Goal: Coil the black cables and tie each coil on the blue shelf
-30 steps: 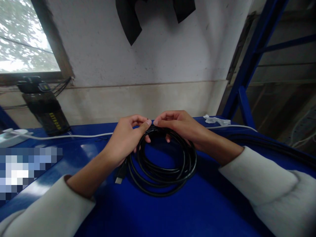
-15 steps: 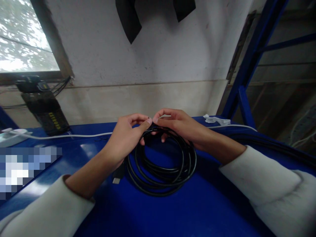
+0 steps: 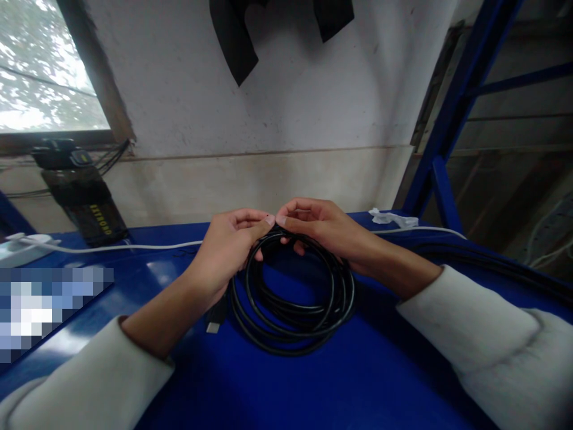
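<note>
A coil of black cable (image 3: 290, 352) lies in several loops on the blue table. My left hand (image 3: 235, 245) grips the coil's far side, with thumb and index finger pinched at the top of the loops. Opposite it, my right hand (image 3: 320, 224) pinches the same spot, and its lower fingers curl under the cable. The thumb tips of both hands nearly meet; whether a small tie sits between them is too fine to make out. A cable plug (image 3: 213, 322) with a flat metal end, HDMI-like, rests by my left wrist.
A dark water bottle (image 3: 85, 197) stands at the back left beside a white round-edged device (image 3: 29, 251). A white cord (image 3: 147, 246) runs along the table's back edge. Crumpled white plastic (image 3: 394, 220) and more black cable (image 3: 483, 263) lie at right, near a blue metal frame (image 3: 443, 149).
Both hands stay at the far side of the coil with only small finger movements. The upper loops have shifted slightly under the fingers.
</note>
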Available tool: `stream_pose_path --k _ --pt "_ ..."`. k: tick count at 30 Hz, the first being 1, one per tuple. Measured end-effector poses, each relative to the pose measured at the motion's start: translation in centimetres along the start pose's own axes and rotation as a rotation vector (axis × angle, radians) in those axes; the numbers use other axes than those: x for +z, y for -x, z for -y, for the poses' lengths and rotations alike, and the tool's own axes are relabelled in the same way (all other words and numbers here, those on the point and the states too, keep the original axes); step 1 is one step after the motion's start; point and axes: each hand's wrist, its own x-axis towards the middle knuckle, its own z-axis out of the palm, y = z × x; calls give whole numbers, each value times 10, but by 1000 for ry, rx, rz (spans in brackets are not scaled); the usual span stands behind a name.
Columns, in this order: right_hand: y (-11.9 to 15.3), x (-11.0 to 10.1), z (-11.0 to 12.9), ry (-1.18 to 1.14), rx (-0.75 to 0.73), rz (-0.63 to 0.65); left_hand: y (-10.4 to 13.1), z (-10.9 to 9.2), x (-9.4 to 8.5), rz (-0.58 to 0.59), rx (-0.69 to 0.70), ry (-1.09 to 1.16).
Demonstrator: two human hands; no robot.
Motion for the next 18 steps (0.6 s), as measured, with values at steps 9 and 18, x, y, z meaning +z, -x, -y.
stream_pose_path --k 9,18 --pt "-4 -1 -8 25 -70 -22 1 1 -1 67 91 -18" --pt "-3 0 -7 23 -40 -53 0 2 -1 50 77 -23"
